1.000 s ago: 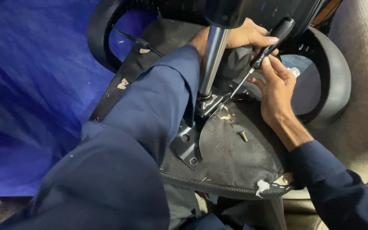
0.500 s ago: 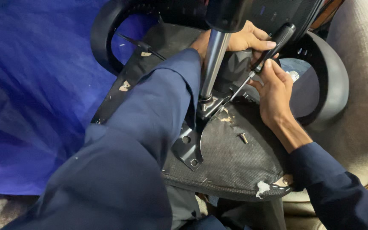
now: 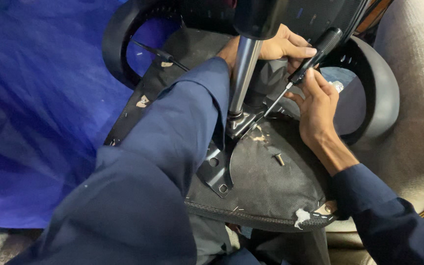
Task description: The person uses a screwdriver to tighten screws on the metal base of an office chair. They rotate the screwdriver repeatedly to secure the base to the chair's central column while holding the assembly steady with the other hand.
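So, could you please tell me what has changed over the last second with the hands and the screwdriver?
Very little. The right hand keeps its grip on the screwdriver, whose handle now tilts slightly more upright, tip still at the metal bracket. The left hand stays behind the chrome column. The loose screw lies where it was on the overturned seat's underside.

Upturned chair seat underside [image 3: 271, 191] carries metal bracket plate [image 3: 217, 172] and 1 loose bolt [image 3: 279, 159].
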